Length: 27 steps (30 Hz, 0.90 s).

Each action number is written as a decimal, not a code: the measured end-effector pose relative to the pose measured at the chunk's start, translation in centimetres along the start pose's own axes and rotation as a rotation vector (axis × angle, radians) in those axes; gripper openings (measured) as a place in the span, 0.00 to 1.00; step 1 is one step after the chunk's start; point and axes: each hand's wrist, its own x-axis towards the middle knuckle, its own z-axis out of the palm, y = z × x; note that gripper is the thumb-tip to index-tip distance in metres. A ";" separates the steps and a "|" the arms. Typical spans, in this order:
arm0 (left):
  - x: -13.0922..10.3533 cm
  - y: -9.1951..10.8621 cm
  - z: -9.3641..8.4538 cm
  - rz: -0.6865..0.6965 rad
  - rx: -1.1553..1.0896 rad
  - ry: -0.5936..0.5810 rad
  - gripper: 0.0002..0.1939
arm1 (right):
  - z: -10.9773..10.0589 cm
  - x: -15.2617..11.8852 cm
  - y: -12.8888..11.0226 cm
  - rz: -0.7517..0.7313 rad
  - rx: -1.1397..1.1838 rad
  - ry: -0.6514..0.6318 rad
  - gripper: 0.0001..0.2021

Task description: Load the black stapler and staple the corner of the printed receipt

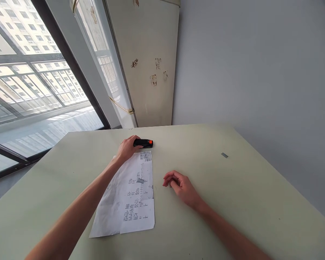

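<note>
My left hand has its fingers wrapped round the left end of a black stapler-like object with an orange-red part, near the far side of the table. Just below it lies a creased printed sheet of paper, partly under my left forearm. A small grey strip rests on the sheet. To the right of the paper, my right hand rests at the table with its fingers loosely curled; nothing shows in it.
A second grey strip lies on the pale green table at the right. Behind the table stand a worn white cabinet or fridge and a grey wall. Windows are at the left.
</note>
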 end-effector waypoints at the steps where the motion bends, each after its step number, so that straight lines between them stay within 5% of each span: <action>1: -0.3 0.9 -0.1 0.004 -0.010 0.010 0.15 | -0.4 0.2 0.1 -0.009 0.007 0.027 0.10; 8: -4.7 8.8 1.1 0.118 -0.137 -0.019 0.15 | -4.7 2.3 1.4 -0.046 -0.014 0.535 0.09; 14: -9.1 13.3 4.6 0.125 -0.300 -0.163 0.11 | -6.1 2.4 1.4 -0.041 -0.042 0.596 0.09; 21: -10.6 13.9 5.9 0.096 -0.402 -0.156 0.12 | -5.8 2.3 1.5 -0.036 -0.072 0.541 0.08; 27: -11.9 10.7 4.3 0.193 -0.279 -0.140 0.29 | -5.4 2.1 1.6 -0.030 -0.098 0.502 0.08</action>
